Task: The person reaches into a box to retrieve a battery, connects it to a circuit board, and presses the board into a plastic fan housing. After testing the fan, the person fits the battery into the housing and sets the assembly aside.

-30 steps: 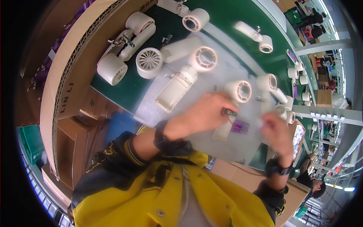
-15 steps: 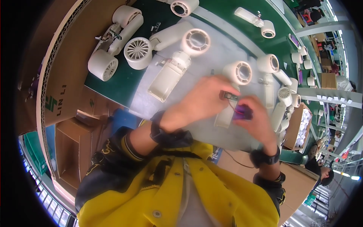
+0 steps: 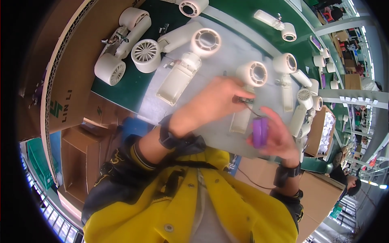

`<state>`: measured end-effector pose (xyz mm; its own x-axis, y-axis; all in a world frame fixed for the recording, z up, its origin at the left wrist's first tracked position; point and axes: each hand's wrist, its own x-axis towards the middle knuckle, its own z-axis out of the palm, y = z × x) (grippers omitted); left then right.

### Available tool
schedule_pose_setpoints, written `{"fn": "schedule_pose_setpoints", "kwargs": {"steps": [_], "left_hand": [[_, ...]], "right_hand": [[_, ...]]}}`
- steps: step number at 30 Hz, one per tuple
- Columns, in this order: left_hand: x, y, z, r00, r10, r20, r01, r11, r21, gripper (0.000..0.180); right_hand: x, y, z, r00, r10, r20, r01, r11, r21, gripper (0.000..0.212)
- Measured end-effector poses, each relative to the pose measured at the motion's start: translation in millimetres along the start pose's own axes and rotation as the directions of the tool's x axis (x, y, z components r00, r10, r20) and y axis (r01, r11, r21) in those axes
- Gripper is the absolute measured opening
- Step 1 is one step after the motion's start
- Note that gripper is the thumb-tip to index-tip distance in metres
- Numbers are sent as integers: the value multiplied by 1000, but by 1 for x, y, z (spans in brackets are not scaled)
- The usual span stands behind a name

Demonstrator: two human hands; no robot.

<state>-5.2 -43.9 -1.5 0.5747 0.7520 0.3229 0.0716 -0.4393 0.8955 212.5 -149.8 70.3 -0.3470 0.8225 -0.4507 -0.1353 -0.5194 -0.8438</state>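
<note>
My left hand (image 3: 221, 97) is closed with its fingertips on a small circuit board (image 3: 244, 99), partly covered by the fingers. A thin dark wire (image 3: 253, 109) runs from the board toward a purple battery (image 3: 260, 132). My right hand (image 3: 280, 141) holds this battery between the thumb and lower fingers, with the index finger stretched out above it. Beneath my hands lies a white handheld fan housing with a round head (image 3: 252, 74) and an open, hollow handle (image 3: 240, 121). Left of it rests another open fan housing (image 3: 180, 79).
More white fan parts lie at the left (image 3: 146, 56) and right (image 3: 287, 83) of the pale mat (image 3: 219, 135) on the green table. A tall cardboard box (image 3: 73, 69) stands at the left. A carton with white pieces (image 3: 323, 133) is at the right. People work farther off.
My right hand has moved down and opened somewhat, turning the purple battery upright and drawing it away from the board. The left hand stays near the fan head with the board.
</note>
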Motion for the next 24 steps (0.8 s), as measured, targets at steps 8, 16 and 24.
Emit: {"fn": "schedule_pose_setpoints", "kwargs": {"steps": [8,16,24], "left_hand": [[-1,1,1,999,37,-7,-36,999,31,33],[1,15,-4,999,-17,43,12,994,107,29],[0,18,-8,997,0,73,-10,991,132,31]], "right_hand": [[1,-4,-10,998,61,-26,-64,985,-161,92],[9,-9,-6,960,-240,144,273,690,-670,81],[21,7,5,933,-354,66,275,584,-763,73]]}}
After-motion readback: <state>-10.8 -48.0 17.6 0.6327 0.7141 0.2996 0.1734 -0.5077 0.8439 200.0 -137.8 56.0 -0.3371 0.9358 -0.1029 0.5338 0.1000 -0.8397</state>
